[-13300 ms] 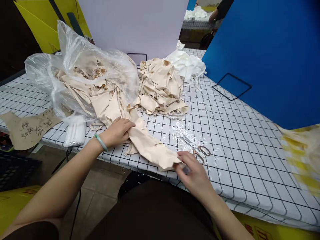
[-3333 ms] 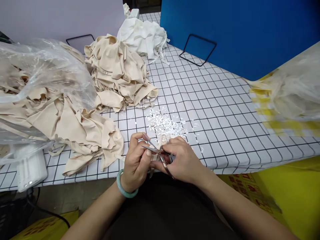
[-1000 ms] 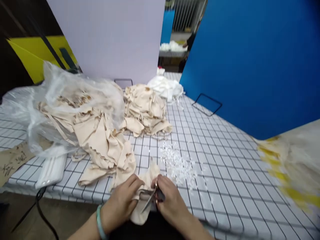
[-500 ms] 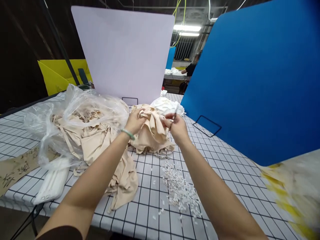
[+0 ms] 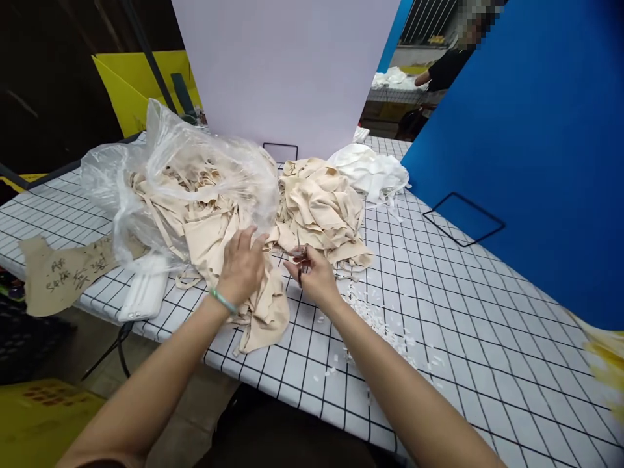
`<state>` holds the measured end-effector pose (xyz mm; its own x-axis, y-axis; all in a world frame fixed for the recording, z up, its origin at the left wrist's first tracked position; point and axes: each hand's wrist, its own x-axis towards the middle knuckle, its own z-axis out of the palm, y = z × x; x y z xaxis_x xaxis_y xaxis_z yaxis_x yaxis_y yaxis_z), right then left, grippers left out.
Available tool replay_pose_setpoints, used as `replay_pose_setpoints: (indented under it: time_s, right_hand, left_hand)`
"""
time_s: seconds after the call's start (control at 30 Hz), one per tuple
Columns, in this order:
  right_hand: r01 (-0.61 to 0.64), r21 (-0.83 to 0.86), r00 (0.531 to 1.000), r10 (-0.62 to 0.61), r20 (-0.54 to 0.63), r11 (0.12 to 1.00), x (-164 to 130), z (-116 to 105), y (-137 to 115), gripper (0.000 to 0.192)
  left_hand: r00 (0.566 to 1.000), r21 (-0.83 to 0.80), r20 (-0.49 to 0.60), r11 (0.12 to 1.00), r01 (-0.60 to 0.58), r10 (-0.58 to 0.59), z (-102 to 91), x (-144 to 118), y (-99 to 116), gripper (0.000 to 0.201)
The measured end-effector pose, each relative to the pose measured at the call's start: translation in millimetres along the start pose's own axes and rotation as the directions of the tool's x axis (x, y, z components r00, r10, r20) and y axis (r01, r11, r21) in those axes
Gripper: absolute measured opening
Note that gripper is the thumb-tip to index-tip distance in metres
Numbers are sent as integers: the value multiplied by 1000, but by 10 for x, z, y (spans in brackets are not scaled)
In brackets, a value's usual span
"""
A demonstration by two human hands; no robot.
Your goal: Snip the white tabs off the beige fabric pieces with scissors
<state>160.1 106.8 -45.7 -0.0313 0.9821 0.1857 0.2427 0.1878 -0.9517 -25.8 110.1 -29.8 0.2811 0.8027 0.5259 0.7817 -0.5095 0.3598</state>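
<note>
My left hand [image 5: 242,268] lies over the beige garment pieces [image 5: 207,224] that spill from a clear plastic bag, fingers stretched and a little apart. Whether its fingertips press on the cloth is hard to tell. My right hand [image 5: 312,276] is closed around small scissors [image 5: 300,255], a dark loop showing at its fingers. It is just in front of a heaped pile of beige garments [image 5: 324,201]. Little white cut scraps [image 5: 377,322] lie scattered on the table beside my right forearm.
Behind the bag [image 5: 163,153] stands a pale lilac panel [image 5: 287,71]; a large blue panel [image 5: 526,162] rises at right. White cloth [image 5: 370,172] sits beyond the pile. A white power strip [image 5: 145,289] and brown paper pattern [image 5: 63,273] are left. Another person [image 5: 446,68] works far back.
Both hands have left the garment they held over the right pile and come nearer. The left hand moved onto the bagged pieces; that garment now rests on the pile. The view tilted down.
</note>
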Motion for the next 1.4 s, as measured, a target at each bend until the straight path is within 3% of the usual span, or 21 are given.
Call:
replay_pose_setpoints:
  time_s: [0.07, 0.13, 0.2, 0.3, 0.37, 0.43, 0.53, 0.63, 0.73, 0.8, 0.83, 0.93, 0.97, 1.0, 1.07, 1.13, 1.17, 1.27, 1.3, 1.33, 1.4]
  right_hand:
    - [22, 6, 1000, -22, -6, 1000, -23, 117, -66, 27]
    - [43, 61, 999, -43, -8, 997, -90, 145, -131, 32]
    - [51, 175, 999, -53, 5, 983, -215, 101, -189, 34]
    - [-23, 282, 999, 29, -18, 959, -514, -46, -250, 20]
    - [-110, 257, 990, 129, -60, 960, -789, -162, -265, 18]
    - [-191, 223, 976, 210, -61, 956, -1104, -256, -254, 20]
    - [-287, 199, 958, 278, 73, 937, -1539, -301, -194, 15]
    - [-323, 198, 943, 297, 152, 925, -1784, -276, -124, 12]
    - [-320, 192, 947, 319, 36, 928, -1848, -315, -77, 12]
    - [-310, 162, 948, 317, -22, 937, -1854, -396, -60, 13]
    - [-312, 142, 948, 317, -19, 940, -1855, -442, -56, 14]
    - [-324, 55, 946, 325, -2, 944, -1827, -540, -76, 22]
    - [-306, 26, 951, 306, -38, 952, -1796, -546, -97, 25]
    - [-265, 5, 960, 264, -92, 964, -1753, -534, -123, 28]
    - [-136, 1, 978, 135, -162, 991, -1629, -461, -184, 35]
    - [-4, 22, 993, 7, -115, 1000, -1484, -345, -220, 44]
    - [40, 20, 997, -38, -72, 999, -1416, -284, -218, 47]
    - [35, -1, 999, -35, -26, 999, -1269, -149, -129, 29]
    - [-7, 12, 999, 7, -46, 1000, -1243, -130, -86, 21]
    - [-51, 44, 996, 55, -76, 998, -1228, -122, -47, 17]
    - [-93, 136, 984, 111, -138, 986, -1217, -128, 5, 17]
  left_hand:
    - [992, 12, 117, 999, -42, 41, -133, 217, -109, 17]
    - [980, -73, 174, 993, -88, 100, -265, 290, 12, 13]
    - [970, -272, 165, 953, -131, 180, -374, 231, 274, 15]
    - [968, -539, 64, 825, -169, 241, -451, 50, 580, 16]
    - [980, -521, 23, 839, -158, 199, -422, -59, 576, 23]
    - [984, -403, 35, 904, -144, 172, -342, -148, 434, 33]
    - [963, -272, 146, 945, -182, 228, -204, -246, 198, 47]
    - [882, -274, 312, 922, -272, 352, -124, -285, 142, 52]
    - [744, -328, 502, 893, -309, 442, -126, -259, 219, 40]
    - [666, -319, 616, 906, -277, 420, -176, -213, 279, 25]
    - [672, -276, 639, 927, -254, 374, -218, -184, 308, 20]
    - [829, -166, 517, 975, -149, 215, -389, -92, 416, 21]
    - [859, -185, 479, 977, -104, 182, -453, -64, 468, 20]
    - [864, -226, 478, 973, -54, 159, -513, -40, 526, 19]
    - [819, -316, 559, 947, 62, 133, -615, -4, 655, 15]
    - [773, -353, 628, 918, 181, 89, -699, 8, 768, 14]
    - [772, -362, 633, 905, 225, 62, -738, 2, 807, 15]
    - [772, -390, 636, 868, 308, 12, -843, -104, 833, 18]
    - [736, -400, 677, 845, 355, 11, -860, -176, 813, 18]
    - [666, -409, 746, 803, 433, 21, -859, -266, 785, 17]
    - [443, -407, 891, 614, 676, 103, -794, -480, 727, 10]
